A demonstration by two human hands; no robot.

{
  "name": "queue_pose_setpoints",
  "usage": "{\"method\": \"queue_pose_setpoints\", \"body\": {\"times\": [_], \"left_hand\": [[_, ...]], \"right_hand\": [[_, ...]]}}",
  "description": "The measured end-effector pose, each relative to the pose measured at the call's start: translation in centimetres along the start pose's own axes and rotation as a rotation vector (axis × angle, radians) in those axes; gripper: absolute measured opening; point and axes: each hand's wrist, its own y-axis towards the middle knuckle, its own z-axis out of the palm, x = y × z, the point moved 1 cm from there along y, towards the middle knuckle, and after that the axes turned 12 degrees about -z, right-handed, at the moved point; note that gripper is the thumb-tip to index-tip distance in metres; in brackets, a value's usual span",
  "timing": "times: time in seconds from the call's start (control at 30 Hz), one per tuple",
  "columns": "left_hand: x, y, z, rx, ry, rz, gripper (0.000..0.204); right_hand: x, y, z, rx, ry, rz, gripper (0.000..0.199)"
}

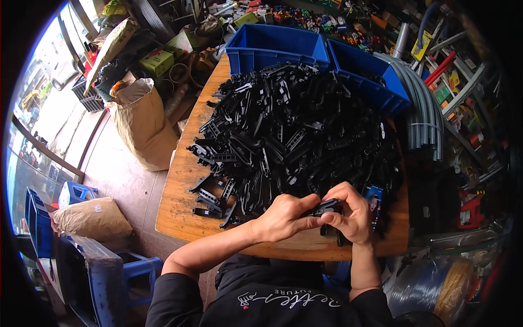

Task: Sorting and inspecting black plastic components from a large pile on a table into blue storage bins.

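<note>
Black plastic clip-like part (330,207): held up over the near edge of the wooden table (180,201), right of that edge's middle. Lies between the two hands, both in contact, so neither is nearer. From the left hand (283,217) it lies rightward; from the right hand (353,213), leftward.

Long axis appears to run roughly along the table's near edge, right end tipped slightly toward the far side. Which end is the front: cannot tell, fingers cover much of it.

Left hand: thumb and fingers pinch the left end, knuckles bunched. Right hand: curled, thumb and forefinger pinching the right end, other fingers bent behind. Another dark piece (340,237) shows below the right thumb, at the table's near edge; joined or separate, cannot tell.

Heap of black plastic parts (283,125): covers most of the table, many long and ribbed, axes in all directions. Blue printed card (374,200) near the table's right side, just beside the right hand.

Left blue bin (250,61) at the table's far edge; right blue bin (389,103) at its far right corner. Brown paper sack (143,125) stands off the table's left side.
</note>
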Motion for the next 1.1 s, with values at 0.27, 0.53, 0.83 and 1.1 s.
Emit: {"method": "queue_pose_setpoints", "body": {"times": [0.27,0.53,0.83,1.1], "left_hand": [[-1.2,0.4,-5.2,-0.267,0.432,0.022,0.058],[3.8,2.7,-10.9,-0.583,1.031,-0.132,0.023],[3.7,2.7,-10.8,-0.643,0.761,-0.072,0.034],[1.7,0.6,-9.1,-0.459,-0.434,-0.295,0.026]], "right_hand": [[0.1,4.2,-3.5,-0.120,-0.164,0.026,0.024],[-7.8,19.4,-26.2,-0.594,-0.508,0.023,0.050],[-17.5,-2.0,-31.9,-0.059,-1.052,0.462,0.022],[-17.6,-11.1,-26.4,-0.174,-1.239,0.383,0.024]]}}
